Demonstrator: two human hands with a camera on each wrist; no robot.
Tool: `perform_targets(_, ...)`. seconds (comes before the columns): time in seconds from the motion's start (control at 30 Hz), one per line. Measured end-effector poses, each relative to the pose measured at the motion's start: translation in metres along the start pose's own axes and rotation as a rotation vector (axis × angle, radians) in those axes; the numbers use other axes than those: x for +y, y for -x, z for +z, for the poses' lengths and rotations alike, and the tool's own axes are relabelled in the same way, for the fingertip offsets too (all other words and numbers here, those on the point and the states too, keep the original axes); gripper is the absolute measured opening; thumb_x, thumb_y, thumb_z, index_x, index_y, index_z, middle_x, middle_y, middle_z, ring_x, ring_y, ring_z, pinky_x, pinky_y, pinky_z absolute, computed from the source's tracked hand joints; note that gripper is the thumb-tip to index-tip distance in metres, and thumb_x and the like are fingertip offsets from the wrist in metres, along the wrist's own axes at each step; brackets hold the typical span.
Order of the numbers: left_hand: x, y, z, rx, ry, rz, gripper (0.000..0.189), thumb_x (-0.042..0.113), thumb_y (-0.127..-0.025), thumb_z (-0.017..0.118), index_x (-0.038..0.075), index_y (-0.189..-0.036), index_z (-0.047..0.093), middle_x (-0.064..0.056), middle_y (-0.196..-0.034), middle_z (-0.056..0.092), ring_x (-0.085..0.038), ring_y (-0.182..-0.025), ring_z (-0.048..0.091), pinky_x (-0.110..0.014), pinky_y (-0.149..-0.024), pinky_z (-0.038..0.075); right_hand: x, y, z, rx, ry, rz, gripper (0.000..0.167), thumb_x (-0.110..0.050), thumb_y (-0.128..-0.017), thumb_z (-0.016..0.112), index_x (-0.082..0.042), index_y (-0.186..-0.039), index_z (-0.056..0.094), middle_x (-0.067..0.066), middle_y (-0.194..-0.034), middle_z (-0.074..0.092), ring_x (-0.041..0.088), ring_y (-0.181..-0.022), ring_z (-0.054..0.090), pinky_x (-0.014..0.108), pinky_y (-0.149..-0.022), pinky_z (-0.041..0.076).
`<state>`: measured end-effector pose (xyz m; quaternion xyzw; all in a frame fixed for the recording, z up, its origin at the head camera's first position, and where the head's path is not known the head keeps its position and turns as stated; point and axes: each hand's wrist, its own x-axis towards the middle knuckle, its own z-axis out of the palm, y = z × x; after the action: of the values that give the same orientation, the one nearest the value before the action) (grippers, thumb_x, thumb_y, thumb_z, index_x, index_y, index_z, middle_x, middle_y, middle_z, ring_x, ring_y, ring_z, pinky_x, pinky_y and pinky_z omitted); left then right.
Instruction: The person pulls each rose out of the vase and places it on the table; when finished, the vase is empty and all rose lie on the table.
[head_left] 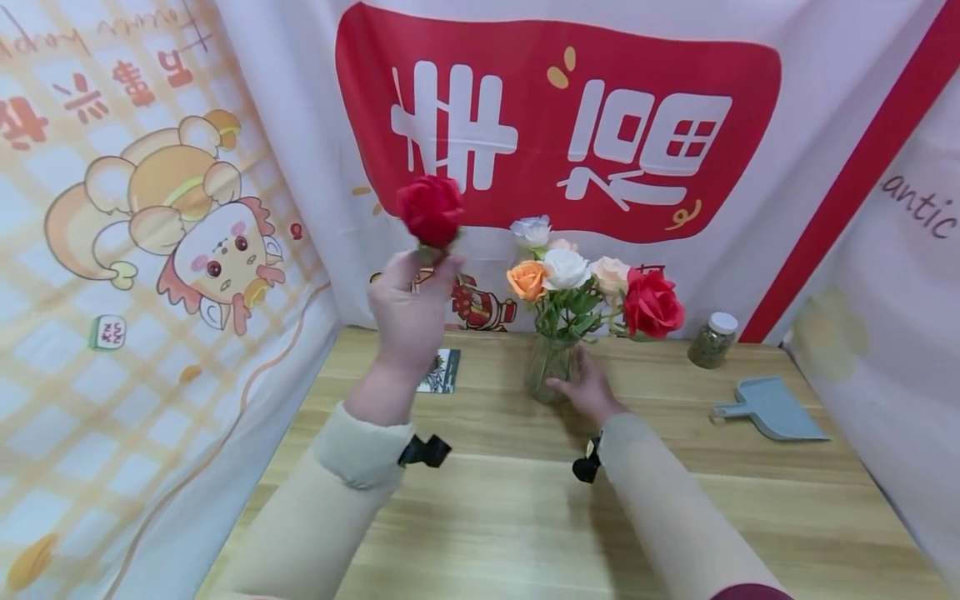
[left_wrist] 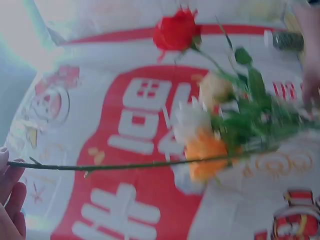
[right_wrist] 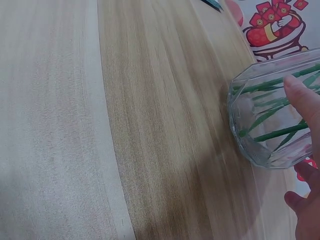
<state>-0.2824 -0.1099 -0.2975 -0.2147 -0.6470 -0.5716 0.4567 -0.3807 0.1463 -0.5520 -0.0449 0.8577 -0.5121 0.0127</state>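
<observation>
Head view: pinching a lone red rose (head_left: 431, 210) in the left grip (head_left: 408, 312), higher than and left of the glass vase (head_left: 547, 371), nearer to the right grip (head_left: 588, 385), clamped round it; in left wrist view, pointing the long stem (left_wrist: 125, 166) vaseward across the orange rose (head_left: 527, 280)

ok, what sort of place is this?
Probably a staged recording booth, though that's a guess: printed cloth hangs behind and on both sides of a wood-grain table, and there's a small black device at each wrist.

Curtained booth (head_left: 300, 167); printed cloth walls (head_left: 551, 133)
</observation>
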Motion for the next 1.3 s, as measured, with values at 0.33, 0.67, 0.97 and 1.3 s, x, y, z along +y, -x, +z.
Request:
perform_targets(0.33, -0.078, 0.000, -0.096, 0.099, -0.219, -0.504, 0.024, 0.008, -0.086, 0.077, -0.004, -0.106, 0.072, -0.016, -0.096, 0.073, -0.012, -0.078, 0.069, -0.024, -0.078, 0.056, -0.001, -0.001, 0.000, 0.012, 0.002, 0.017, 0.102, -0.024, -0.086, 0.079, 0.002, -0.156, 0.010, 0.023, -0.159, 0.018, 0.037, -0.145, 0.021, 0.044, -0.116, 0.021)
perform_targets(0.67, -0.165, 0.079, -0.191, -0.334, -0.641, -0.849, 0.026, 0.016, -0.094, 0.068, -0.003, -0.111, 0.072, -0.016, -0.096, 0.073, -0.025, -0.091, 0.064, -0.027, -0.069, 0.048, -0.002, 0.000, 0.000, 0.019, 0.010, 0.006, 0.101, -0.022, -0.085, 0.080, 0.003, -0.155, 0.012, 0.024, -0.158, 0.020, 0.037, -0.144, 0.022, 0.043, -0.116, 0.022)
perform_targets(0.97, -0.198, 0.137, -0.230, -0.508, -0.692, -0.962, 0.019, 0.010, -0.090, 0.070, -0.007, -0.098, 0.074, -0.018, -0.097, 0.072, -0.031, -0.096, 0.060, -0.036, -0.081, 0.046, -0.002, -0.001, 0.001, 0.034, 0.011, -0.011, 0.099, -0.021, -0.085, 0.080, 0.005, -0.155, 0.015, 0.025, -0.157, 0.021, 0.039, -0.143, 0.023, 0.045, -0.116, 0.022)
perform_targets(1.3, -0.210, 0.158, -0.234, -0.505, -0.735, -1.002, 0.020, 0.015, -0.088, 0.073, -0.004, -0.096, 0.076, -0.017, -0.100, 0.072, -0.034, -0.099, 0.059, -0.044, -0.088, 0.046, -0.004, 0.002, 0.000, 0.028, 0.015, -0.017, 0.098, -0.020, -0.086, 0.079, 0.005, -0.155, 0.013, 0.026, -0.158, 0.020, 0.039, -0.144, 0.022, 0.046, -0.116, 0.021)
